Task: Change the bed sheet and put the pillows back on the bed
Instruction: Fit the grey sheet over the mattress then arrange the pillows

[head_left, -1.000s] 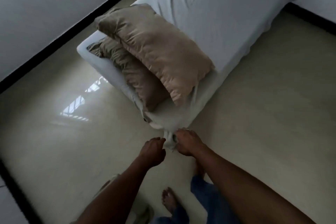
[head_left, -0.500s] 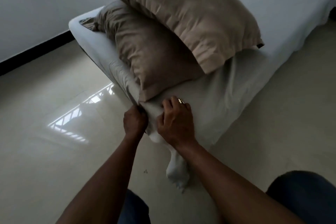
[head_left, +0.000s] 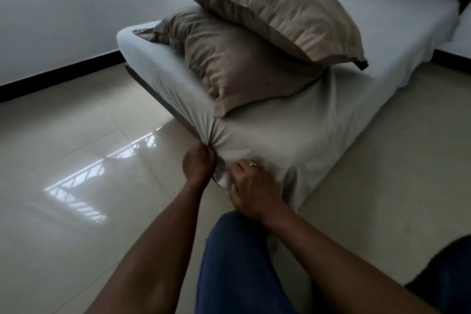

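Bed corner [head_left: 179, 116]: right hand [head_left: 252, 192] now lower on the sheet [head_left: 285, 135]

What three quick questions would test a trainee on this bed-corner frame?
1. True or false: the left hand hangs open, holding nothing.
2. The right hand touches: A) a pillow, B) the sheet, C) nothing.
3. How do the two pillows lie?
Key: 1 false, the left hand grips gathered sheet; 2 B; 3 the upper pillow rests on the lower pillow, atop the sheet.
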Demonstrator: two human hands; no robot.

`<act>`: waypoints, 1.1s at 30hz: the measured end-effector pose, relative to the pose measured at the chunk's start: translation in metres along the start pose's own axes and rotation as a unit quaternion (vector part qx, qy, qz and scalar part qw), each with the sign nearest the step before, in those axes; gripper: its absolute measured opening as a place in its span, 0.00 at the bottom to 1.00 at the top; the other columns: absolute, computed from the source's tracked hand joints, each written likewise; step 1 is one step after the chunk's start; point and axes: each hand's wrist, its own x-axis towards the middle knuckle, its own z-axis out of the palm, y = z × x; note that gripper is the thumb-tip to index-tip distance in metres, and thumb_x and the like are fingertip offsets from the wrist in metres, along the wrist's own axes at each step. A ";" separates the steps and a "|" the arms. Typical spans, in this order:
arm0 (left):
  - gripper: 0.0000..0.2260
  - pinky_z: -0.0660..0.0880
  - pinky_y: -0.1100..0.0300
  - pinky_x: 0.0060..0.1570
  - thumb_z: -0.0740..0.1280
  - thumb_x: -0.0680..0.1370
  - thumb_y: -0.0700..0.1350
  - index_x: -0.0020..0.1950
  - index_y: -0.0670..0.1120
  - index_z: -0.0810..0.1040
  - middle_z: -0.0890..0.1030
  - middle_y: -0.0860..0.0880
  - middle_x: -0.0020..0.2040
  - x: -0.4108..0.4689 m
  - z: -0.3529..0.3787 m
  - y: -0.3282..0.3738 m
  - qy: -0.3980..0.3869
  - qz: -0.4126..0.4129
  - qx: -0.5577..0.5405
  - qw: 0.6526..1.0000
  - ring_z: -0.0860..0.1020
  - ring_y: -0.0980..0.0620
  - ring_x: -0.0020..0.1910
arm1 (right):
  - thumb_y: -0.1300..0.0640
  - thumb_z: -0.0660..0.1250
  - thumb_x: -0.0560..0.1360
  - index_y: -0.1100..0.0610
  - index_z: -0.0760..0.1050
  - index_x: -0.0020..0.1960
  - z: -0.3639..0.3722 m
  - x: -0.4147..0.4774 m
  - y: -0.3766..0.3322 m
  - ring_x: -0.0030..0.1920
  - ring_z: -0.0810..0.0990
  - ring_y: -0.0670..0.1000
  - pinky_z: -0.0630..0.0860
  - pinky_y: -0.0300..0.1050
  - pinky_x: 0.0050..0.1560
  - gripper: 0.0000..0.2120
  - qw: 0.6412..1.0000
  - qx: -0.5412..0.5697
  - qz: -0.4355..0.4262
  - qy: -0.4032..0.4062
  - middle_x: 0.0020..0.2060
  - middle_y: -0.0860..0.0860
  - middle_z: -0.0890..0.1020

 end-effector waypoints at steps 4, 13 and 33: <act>0.08 0.75 0.55 0.44 0.65 0.81 0.48 0.53 0.45 0.80 0.85 0.43 0.47 -0.019 0.015 -0.006 -0.042 -0.028 -0.125 0.991 0.83 0.44 0.47 | 0.56 0.65 0.76 0.57 0.56 0.81 0.014 -0.019 0.001 0.70 0.73 0.54 0.71 0.47 0.69 0.35 0.991 -0.029 0.098 -0.087 0.78 0.52 0.64; 0.18 0.78 0.57 0.52 0.64 0.75 0.35 0.64 0.44 0.78 0.82 0.49 0.54 -0.027 -0.003 -0.001 0.017 -0.064 -0.253 0.965 0.80 0.50 0.52 | 0.45 0.65 0.79 0.55 0.75 0.67 0.006 -0.016 -0.024 0.62 0.80 0.54 0.74 0.44 0.59 0.21 0.936 -0.200 0.159 -0.242 0.63 0.53 0.80; 0.16 0.81 0.45 0.56 0.62 0.68 0.31 0.48 0.44 0.85 0.86 0.42 0.47 0.009 -0.002 0.000 -0.107 -0.202 -0.422 0.878 0.83 0.41 0.52 | 0.47 0.64 0.79 0.56 0.76 0.61 -0.001 0.037 -0.048 0.55 0.80 0.55 0.73 0.49 0.50 0.16 0.957 -0.098 0.135 -0.238 0.53 0.54 0.79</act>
